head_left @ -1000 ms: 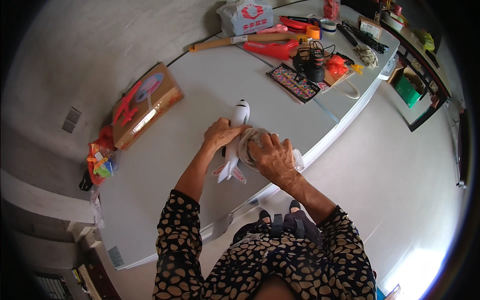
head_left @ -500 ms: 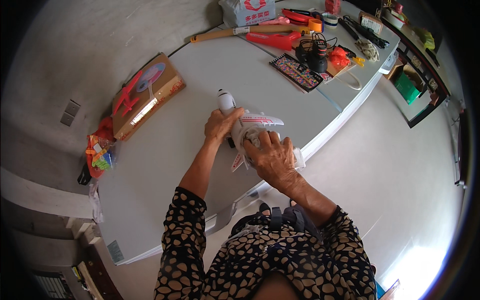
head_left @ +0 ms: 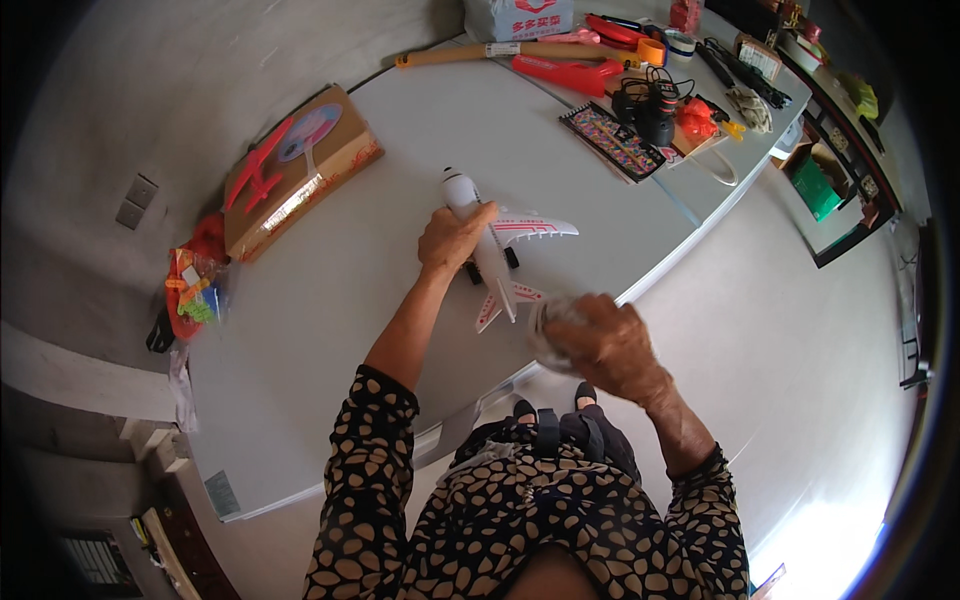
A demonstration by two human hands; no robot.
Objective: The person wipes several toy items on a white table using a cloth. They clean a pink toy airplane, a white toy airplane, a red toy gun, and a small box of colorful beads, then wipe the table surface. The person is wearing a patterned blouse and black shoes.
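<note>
A white toy airplane (head_left: 492,262) with red markings and black wheels stands on the grey table (head_left: 390,330), its nose pointing away from me. My left hand (head_left: 450,240) is closed around the front of its body, hiding the left wing. Right of the tail, by the table's near edge, my right hand (head_left: 615,345) is closed on a crumpled whitish cloth (head_left: 547,335). The cloth is apart from the airplane and slightly blurred.
At the left lie a cardboard box (head_left: 340,150) with a red toy airplane (head_left: 257,175) and a round fan (head_left: 310,132) on it. Farther back are a patterned notebook (head_left: 610,140), a cardboard tube (head_left: 440,56), a red-handled saw-like tool (head_left: 565,74) and a black corded device (head_left: 655,115).
My right hand has drawn the cloth off the airplane's rear, moving right and toward me. The tail and wheels are now uncovered. My left hand still grips the airplane.
</note>
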